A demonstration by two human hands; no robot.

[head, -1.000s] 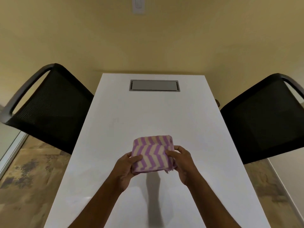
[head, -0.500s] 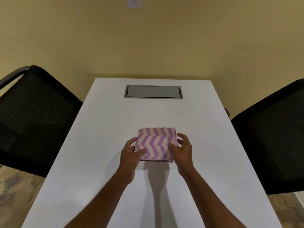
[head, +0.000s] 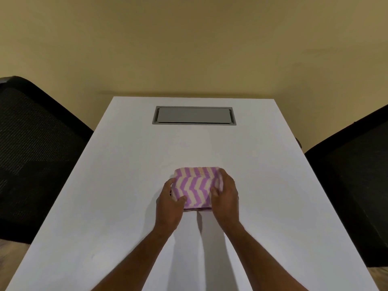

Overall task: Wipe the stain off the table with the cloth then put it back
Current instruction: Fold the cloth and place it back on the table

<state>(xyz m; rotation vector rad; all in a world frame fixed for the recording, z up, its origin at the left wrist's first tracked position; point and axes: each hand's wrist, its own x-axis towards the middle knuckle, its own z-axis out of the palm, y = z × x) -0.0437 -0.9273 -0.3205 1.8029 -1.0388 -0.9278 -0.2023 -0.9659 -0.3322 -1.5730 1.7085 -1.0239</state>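
A folded cloth (head: 195,186) with purple and cream zigzag stripes sits at the middle of the white table (head: 126,185). My left hand (head: 169,203) grips its left side, thumb on top. My right hand (head: 226,196) grips its right side in the same way. The cloth's near edge looks low against the tabletop; whether it rests on the surface I cannot tell. I see no clear stain on the table, only a faint dull patch (head: 180,143) beyond the cloth.
A grey cable hatch (head: 194,115) is set into the table's far end, near the yellow wall. A black mesh chair (head: 35,156) stands at the left side and another black chair (head: 354,171) at the right.
Both hands have carried the cloth a little forward and lower toward the tabletop. The view has moved closer to the table.
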